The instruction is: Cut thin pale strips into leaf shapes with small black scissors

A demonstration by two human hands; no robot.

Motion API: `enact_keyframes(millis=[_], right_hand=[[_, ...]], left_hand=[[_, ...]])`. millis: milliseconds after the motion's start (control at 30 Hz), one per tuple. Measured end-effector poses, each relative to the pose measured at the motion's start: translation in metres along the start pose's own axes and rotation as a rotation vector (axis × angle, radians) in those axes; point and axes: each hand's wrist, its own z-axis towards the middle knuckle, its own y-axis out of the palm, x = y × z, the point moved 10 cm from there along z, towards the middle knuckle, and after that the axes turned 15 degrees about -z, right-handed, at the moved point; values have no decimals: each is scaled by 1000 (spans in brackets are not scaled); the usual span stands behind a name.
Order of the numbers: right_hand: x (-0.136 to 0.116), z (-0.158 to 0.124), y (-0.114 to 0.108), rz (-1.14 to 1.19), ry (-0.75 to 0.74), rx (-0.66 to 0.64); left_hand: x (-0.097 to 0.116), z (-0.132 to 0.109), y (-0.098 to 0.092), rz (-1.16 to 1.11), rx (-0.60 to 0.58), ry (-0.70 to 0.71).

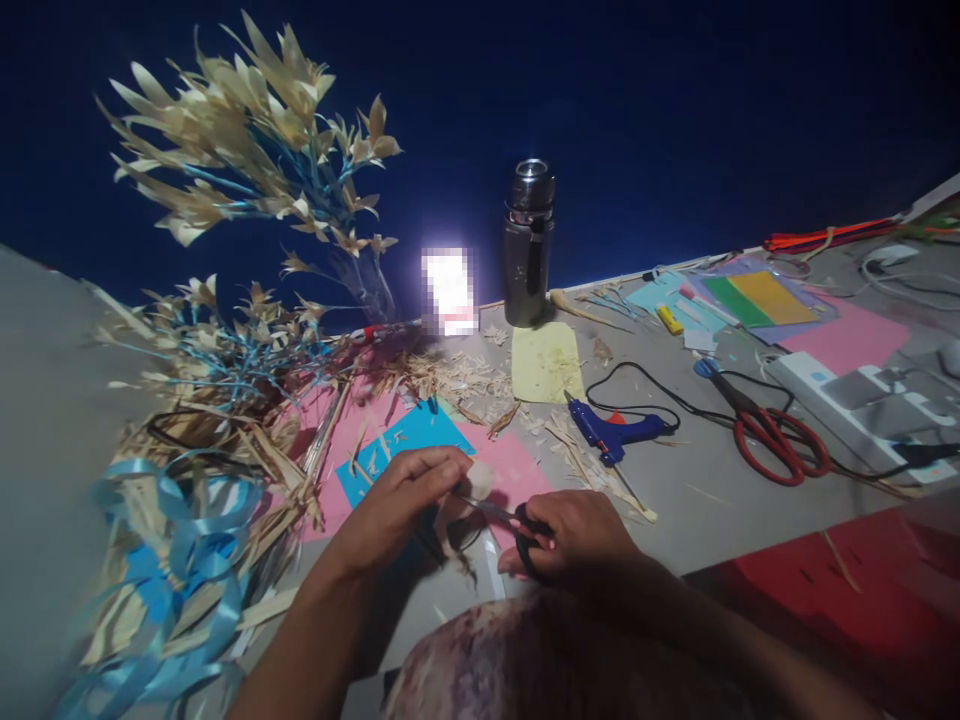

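Near the front of the table, my right hand [581, 530] is closed around the handles of small black-handled scissors [491, 508]. Their blades point left, against a pale dried husk piece [478, 482] pinched in the fingers of my left hand [420, 490]. A curled brownish strip hangs below the blades; whether it belongs to the same piece I cannot tell. Under and behind my hands lie a blue sheet [405, 440] and a pink sheet [514, 465], with husk scraps scattered on them.
Husk flowers [255, 150] on blue stems stand at the left, above a light-blue ribbon [225, 520]. A dark flask [529, 250] stands at the back. To the right are a blue glue gun [619, 430] with its cord, red-handled scissors [776, 440] and a white power strip [825, 400].
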Motion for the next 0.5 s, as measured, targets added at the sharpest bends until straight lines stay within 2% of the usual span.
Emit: enact_keyframes(millis=[100, 267, 333, 400, 500], right_hand=[[0, 2, 2, -36, 6, -28], [9, 3, 9, -104, 28, -141], [14, 2, 5, -80, 50, -112], [23, 0, -7, 46, 111, -6], [31, -2, -19, 542, 164, 116]], left_hand=[[-2, 5, -1, 53, 54, -2], [0, 8, -9, 85, 92, 106], [4, 6, -19, 35, 163, 161], [7, 3, -27, -44, 245, 207], [-4, 1, -25, -170, 294, 153]])
